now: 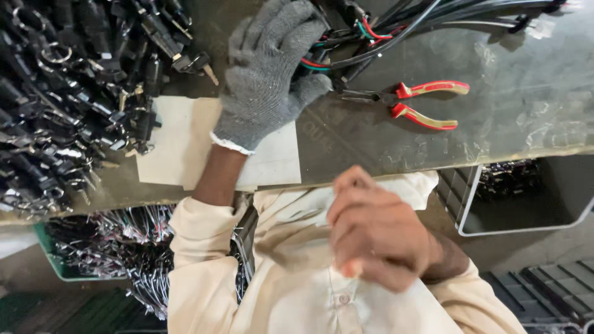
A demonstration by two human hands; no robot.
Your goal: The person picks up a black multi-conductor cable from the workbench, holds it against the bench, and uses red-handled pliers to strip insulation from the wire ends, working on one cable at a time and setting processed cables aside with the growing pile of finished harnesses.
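Reaching toward the upper centre of the frame, the gloved left hand (269, 74) rested on a bundle of black wiring (371, 37), its fingers (309, 89) curled loosely against the cables; whether they gripped one could not be told. The bundle's long axis ran rightward along the tabletop (526, 111). Red-handled pliers (414, 102) lay just right of that hand, untouched. The bare right hand (377, 232), at lower centre against the shirt, was closed with fingers folded, apparently empty. Black keyed switches (74, 105) filled the upper left.
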